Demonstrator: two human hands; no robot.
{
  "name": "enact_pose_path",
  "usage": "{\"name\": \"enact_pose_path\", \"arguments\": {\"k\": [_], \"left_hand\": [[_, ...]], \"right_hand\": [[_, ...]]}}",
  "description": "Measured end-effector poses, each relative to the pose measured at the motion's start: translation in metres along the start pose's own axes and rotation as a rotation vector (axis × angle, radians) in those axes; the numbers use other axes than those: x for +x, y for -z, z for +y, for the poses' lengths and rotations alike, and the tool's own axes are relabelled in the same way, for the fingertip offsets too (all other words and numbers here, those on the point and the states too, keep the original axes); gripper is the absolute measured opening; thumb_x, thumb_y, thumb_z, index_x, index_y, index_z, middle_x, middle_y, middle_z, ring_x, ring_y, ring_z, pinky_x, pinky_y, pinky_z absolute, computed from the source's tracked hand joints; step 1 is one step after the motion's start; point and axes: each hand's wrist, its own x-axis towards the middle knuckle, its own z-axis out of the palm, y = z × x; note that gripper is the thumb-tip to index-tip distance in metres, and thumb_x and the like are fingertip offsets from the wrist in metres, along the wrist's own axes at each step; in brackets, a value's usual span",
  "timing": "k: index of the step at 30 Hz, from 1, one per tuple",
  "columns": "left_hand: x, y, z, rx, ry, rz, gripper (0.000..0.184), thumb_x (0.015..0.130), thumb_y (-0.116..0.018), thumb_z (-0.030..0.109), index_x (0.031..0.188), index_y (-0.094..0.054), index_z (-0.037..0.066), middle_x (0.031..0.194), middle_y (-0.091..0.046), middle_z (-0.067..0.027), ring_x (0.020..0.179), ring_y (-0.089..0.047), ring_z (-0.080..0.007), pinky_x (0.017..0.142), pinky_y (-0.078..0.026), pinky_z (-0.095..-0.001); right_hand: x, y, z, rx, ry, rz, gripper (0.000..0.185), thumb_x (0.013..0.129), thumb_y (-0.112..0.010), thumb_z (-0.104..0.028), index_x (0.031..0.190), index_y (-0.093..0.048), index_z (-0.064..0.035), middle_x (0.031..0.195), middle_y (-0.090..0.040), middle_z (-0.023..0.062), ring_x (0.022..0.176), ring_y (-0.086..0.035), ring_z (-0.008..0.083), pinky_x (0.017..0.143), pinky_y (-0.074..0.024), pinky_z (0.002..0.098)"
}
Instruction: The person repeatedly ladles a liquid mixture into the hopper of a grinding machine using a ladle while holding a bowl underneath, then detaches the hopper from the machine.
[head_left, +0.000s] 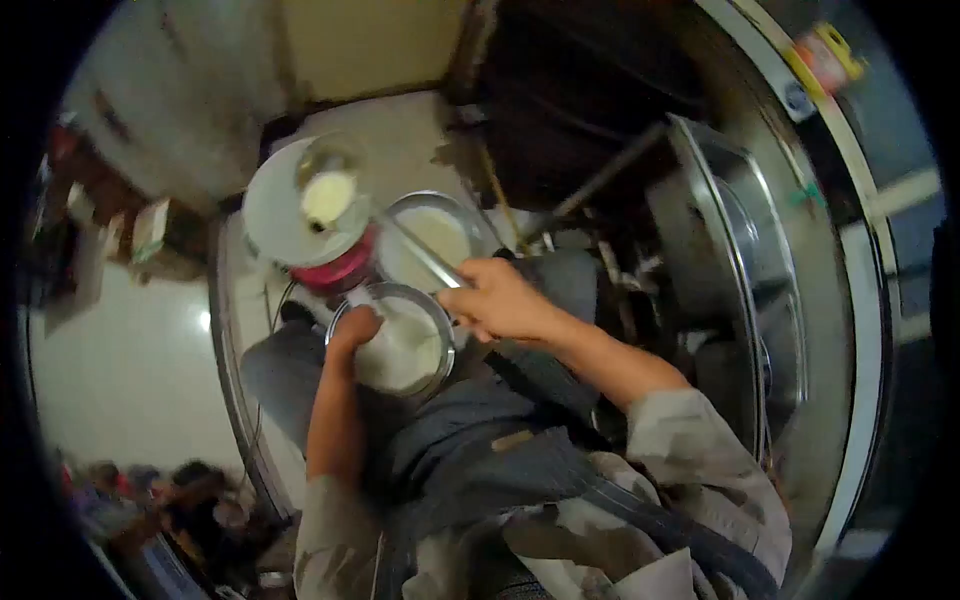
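Observation:
My right hand is closed around the metal handle of a long ladle. The ladle's bowl, with pale yellowish stuff in it, is over a wide white round vessel with a pink lower part. My left hand is closed at the rim of a metal pot between my legs. Something whitish shows by its fingers, too blurred to name. White contents fill much of this pot. Just beyond it stands a second metal pan holding milky liquid.
A metal rack with round metal ware stands on the right. Cardboard boxes and a pale floor area lie to the left. A dark bulky shape stands at the back. A yellow-handled container is at the upper right.

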Motion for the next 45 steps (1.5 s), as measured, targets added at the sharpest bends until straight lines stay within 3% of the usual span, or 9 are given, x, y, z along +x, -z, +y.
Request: {"name": "enact_pose_path", "arguments": {"k": [6,9,11,27,29,38,42,44,45], "left_hand": [[-0.008,0.012,0.021,-0.097,0.113,-0.008,0.042,0.084,-0.052,0.032,0.102,-0.066,-0.003,0.107,-0.063,-0.0269,0.101,-0.061,-0.0404,0.089,-0.047,-0.0469],[-0.007,0.011,0.014,-0.101,0.075,0.037,0.040,0.085,-0.053,0.033,0.091,-0.067,-0.003,0.092,-0.065,-0.0257,0.089,-0.063,-0.0406,0.083,-0.048,-0.0460],[-0.008,0.018,0.016,-0.069,0.132,-0.049,0.040,0.084,-0.053,0.032,0.103,-0.066,-0.001,0.106,-0.064,-0.0239,0.101,-0.062,-0.0380,0.087,-0.048,-0.0465],[-0.012,0.017,0.019,-0.074,0.119,-0.075,0.042,0.083,-0.054,0.033,0.104,-0.065,-0.001,0.107,-0.064,-0.0246,0.101,-0.062,-0.0386,0.090,-0.048,-0.0463],[-0.013,0.011,0.017,-0.078,0.064,0.050,0.038,0.084,-0.055,0.034,0.089,-0.068,-0.002,0.094,-0.066,-0.0232,0.090,-0.063,-0.0403,0.082,-0.049,-0.0462],[-0.001,0.000,0.011,-0.002,0.098,-0.101,0.041,0.085,-0.054,0.035,0.103,-0.066,-0.001,0.110,-0.063,-0.0230,0.104,-0.061,-0.0382,0.089,-0.047,-0.0463],[-0.004,-0.001,0.013,-0.006,0.075,-0.119,0.039,0.086,-0.055,0.034,0.100,-0.066,0.000,0.108,-0.064,-0.0224,0.101,-0.062,-0.0382,0.088,-0.048,-0.0466],[-0.003,0.000,0.016,0.007,0.089,-0.091,0.035,0.086,-0.055,0.032,0.096,-0.068,0.001,0.105,-0.065,-0.0222,0.098,-0.062,-0.0385,0.086,-0.048,-0.0468],[-0.005,0.000,0.018,0.007,0.088,-0.102,0.035,0.086,-0.055,0.032,0.096,-0.068,0.001,0.105,-0.065,-0.0222,0.098,-0.062,-0.0385,0.086,-0.048,-0.0468]], "right_hand": [[-0.007,0.000,0.005,-0.035,-0.020,-0.010,0.021,0.087,-0.062,-0.018,0.079,-0.053,-0.0003,0.057,-0.053,0.0035,0.040,-0.049,0.0094,0.035,-0.0348,0.0265],[-0.001,-0.007,-0.001,-0.074,-0.052,0.023,0.021,0.087,-0.062,-0.017,0.078,-0.052,-0.0009,0.056,-0.052,0.0029,0.039,-0.048,0.0091,0.034,-0.0346,0.0261],[0.002,-0.010,-0.001,-0.078,-0.028,0.058,0.021,0.086,-0.063,-0.017,0.079,-0.052,-0.0004,0.057,-0.053,0.0029,0.039,-0.048,0.0090,0.035,-0.0351,0.0254],[-0.004,-0.012,0.005,-0.133,0.043,0.071,0.018,0.088,-0.063,-0.018,0.086,-0.054,-0.0018,0.060,-0.051,0.0012,0.042,-0.047,0.0073,0.039,-0.0366,0.0236],[-0.003,-0.010,0.012,-0.207,0.061,0.090,0.019,0.086,-0.063,-0.014,0.095,-0.057,0.0020,0.061,-0.056,0.0058,0.043,-0.053,0.0127,0.041,-0.0421,0.0295],[-0.006,-0.002,0.036,-0.480,0.369,0.234,0.026,0.085,-0.064,-0.017,0.100,-0.057,0.0025,0.064,-0.056,0.0148,0.064,-0.061,0.0279,0.062,-0.0468,0.0381],[-0.001,0.011,0.060,-0.442,0.409,0.244,0.022,0.086,-0.062,-0.014,0.101,-0.056,0.0002,0.063,-0.054,0.0050,0.047,-0.051,0.0103,0.045,-0.0404,0.0276],[0.004,0.017,0.059,-0.071,0.021,0.159,0.019,0.088,-0.060,-0.015,0.100,-0.056,-0.0005,0.065,-0.054,0.0039,0.045,-0.049,0.0095,0.042,-0.0378,0.0251],[0.010,0.020,0.065,-0.066,0.011,0.161,0.019,0.088,-0.060,-0.015,0.100,-0.056,-0.0005,0.065,-0.054,0.0039,0.045,-0.049,0.0095,0.042,-0.0378,0.0251]]}}
